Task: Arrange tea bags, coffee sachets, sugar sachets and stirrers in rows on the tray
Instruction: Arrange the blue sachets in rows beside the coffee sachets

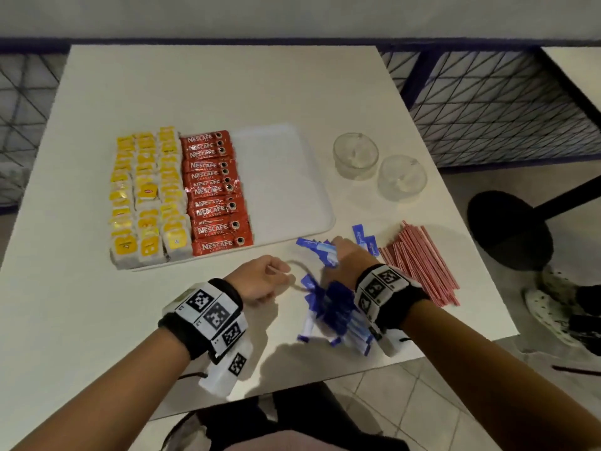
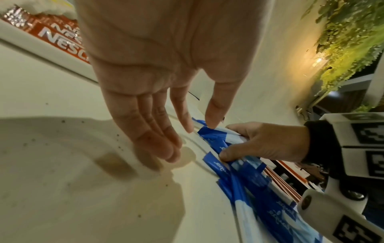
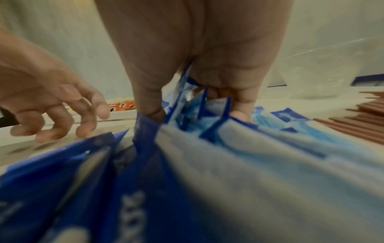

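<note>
Presently, a fanned bundle of sugar sachets (image 1: 328, 307), light, slick and floppy, is clasped mid-length in the right hand (image 1: 344, 265) beside the tray (image 1: 292, 177); the left hand (image 1: 263, 276) is relaxed and unladen; an end-on grip is judged likelier to spill them.

Left hand (image 2: 158, 69) hung open above table (image 2: 51, 189), fingers straight; right hand (image 2: 264, 143) gripped blue sugar sachets (image 2: 245, 177); Nescafé sachets (image 2: 60, 39) on tray (image 2: 31, 42) behind.
</note>
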Available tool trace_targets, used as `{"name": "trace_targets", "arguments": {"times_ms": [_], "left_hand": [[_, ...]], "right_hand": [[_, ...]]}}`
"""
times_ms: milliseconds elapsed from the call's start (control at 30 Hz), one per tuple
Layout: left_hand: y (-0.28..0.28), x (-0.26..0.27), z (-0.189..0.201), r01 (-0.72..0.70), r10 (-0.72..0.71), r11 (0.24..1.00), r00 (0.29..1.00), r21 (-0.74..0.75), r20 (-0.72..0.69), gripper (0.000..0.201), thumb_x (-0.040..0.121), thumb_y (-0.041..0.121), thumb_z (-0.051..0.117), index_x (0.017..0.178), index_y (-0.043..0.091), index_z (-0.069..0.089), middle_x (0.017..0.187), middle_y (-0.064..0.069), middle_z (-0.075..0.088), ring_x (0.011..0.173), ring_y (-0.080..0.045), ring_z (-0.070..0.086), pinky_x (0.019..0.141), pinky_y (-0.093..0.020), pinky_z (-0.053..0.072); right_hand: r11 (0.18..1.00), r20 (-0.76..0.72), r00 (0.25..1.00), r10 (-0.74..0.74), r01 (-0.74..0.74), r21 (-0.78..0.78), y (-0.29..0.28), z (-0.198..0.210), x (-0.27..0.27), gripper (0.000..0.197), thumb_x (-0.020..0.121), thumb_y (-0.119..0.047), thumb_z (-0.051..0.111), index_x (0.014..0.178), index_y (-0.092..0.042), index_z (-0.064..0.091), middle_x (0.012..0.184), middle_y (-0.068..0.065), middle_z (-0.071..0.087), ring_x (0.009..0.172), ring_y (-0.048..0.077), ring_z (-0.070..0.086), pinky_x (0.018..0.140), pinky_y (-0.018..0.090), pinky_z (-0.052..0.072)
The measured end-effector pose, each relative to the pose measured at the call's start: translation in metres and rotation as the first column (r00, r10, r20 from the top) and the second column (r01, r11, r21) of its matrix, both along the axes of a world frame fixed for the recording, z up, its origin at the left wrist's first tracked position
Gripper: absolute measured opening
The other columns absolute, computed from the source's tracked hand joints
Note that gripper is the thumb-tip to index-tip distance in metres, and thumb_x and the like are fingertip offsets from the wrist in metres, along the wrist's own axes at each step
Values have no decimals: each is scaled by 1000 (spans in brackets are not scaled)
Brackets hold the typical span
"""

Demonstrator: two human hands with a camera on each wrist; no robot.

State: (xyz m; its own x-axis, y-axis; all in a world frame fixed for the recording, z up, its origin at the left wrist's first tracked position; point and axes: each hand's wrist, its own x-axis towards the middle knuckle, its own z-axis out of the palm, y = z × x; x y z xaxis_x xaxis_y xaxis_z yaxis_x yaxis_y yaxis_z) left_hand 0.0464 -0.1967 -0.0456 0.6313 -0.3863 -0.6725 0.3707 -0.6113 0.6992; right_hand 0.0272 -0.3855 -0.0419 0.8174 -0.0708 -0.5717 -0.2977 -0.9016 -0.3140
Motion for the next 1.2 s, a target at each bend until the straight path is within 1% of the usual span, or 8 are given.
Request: {"name": "trace_targets", "arguments": {"times_ms": [167,567,700,800,867,1000,1133,1200], "left_hand": [[-7,-8,-1,-98,98,995,995,36,1,10,92,19,55,102,20,53,83,3,53,60,-13,51,46,-15,40],[-9,-10,25,-118,120,992,992,-50,25,31,89,33,59,117,18,58,112,-6,58,82,-14,61,74,-22,51],[-9,-6,35,-87,90,990,996,-112,21,55,63,47,78,109,32,51,110,4,59,100,-9,58,90,-23,46],[-17,1,37,-159,149,967,987,-201,-63,91,41,48,76,122,26,42,113,4,60,105,-9,59,98,-26,44],[-24,4,41,-229,181,933,965,-277,-188,82,49,33,81,121,24,43,109,2,63,102,-11,60,95,-27,47],[-28,6,54,-257,146,903,937,-344,-317,12,88,10,60,100,14,59,83,0,72,75,-13,68,65,-30,54],[-12,9,56,-347,214,865,908,-362,-360,3,93,7,51,95,7,53,70,-6,63,58,-15,64,61,-33,59],[-4,8,55,-345,220,865,914,-365,-340,12,94,5,48,83,9,45,59,-4,51,48,-12,52,52,-27,54]], "right_hand": [[991,8,992,124,-124,44,-3,-1,8,38,90,-18,52,121,3,42,110,18,49,99,30,50,84,33,37],[948,63,970,237,-245,205,-8,15,13,15,96,-18,41,104,-10,31,73,5,45,73,24,42,57,31,28],[928,207,971,123,-187,324,0,44,26,17,96,-17,41,96,-9,27,64,-1,34,57,22,37,47,26,22],[886,271,961,51,-169,433,14,59,36,16,95,-16,43,93,-9,30,66,0,38,58,18,37,58,30,27],[836,265,964,-31,-120,536,29,63,42,12,93,-15,45,94,-9,34,71,0,44,65,18,43,68,32,36],[716,210,966,-153,-38,697,53,61,48,13,90,-8,47,82,-14,39,68,-5,43,60,7,42,58,15,36],[709,222,964,-144,-56,703,67,58,50,7,92,-8,45,98,-10,41,76,-9,46,66,2,45,63,8,39],[715,207,969,-138,-47,698,71,58,50,17,94,-13,43,110,-5,42,88,0,52,78,13,50,80,25,44]]}}
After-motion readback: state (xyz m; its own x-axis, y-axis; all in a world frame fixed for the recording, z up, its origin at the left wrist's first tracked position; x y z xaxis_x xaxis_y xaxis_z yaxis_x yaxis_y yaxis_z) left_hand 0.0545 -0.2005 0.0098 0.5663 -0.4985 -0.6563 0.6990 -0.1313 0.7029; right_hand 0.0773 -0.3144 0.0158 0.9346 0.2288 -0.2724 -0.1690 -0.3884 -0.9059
